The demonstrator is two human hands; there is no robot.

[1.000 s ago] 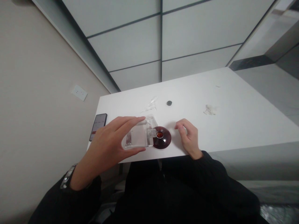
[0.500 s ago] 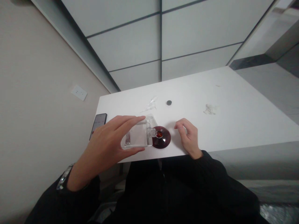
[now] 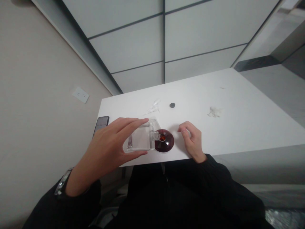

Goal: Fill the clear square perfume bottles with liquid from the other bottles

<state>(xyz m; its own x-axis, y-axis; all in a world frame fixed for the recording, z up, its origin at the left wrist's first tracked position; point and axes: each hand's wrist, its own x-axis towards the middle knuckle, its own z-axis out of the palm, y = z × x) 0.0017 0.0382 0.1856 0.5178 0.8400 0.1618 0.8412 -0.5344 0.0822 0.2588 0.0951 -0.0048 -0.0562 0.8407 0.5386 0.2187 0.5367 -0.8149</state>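
My left hand (image 3: 114, 136) is closed around a clear square glass bottle (image 3: 140, 137), fingers along its upper side and thumb along the lower. The bottle lies tilted, and its threaded neck reaches over the central opening of a dark red, round, glossy vessel (image 3: 168, 144) on the table. Whether liquid flows at the mouth is too small to tell. To the right of the vessel, my right hand (image 3: 192, 140) rests on the table, loosely curled, with nothing visible in its fingers. Behind the bottle, partly hidden, is another clear object (image 3: 154, 122).
On the white table (image 3: 195, 95) lie a small dark cap (image 3: 172, 105), a clear plastic dropper-like piece (image 3: 154, 106) and a crumpled whitish scrap (image 3: 214, 112). A phone (image 3: 102, 122) sits at the left edge, partly behind my left hand. A panelled cabinet front (image 3: 140, 44) stands beyond.
Almost nothing differs. My left wrist has shifted slightly to the left, while the bottle stays over the vessel. My right hand has not moved.
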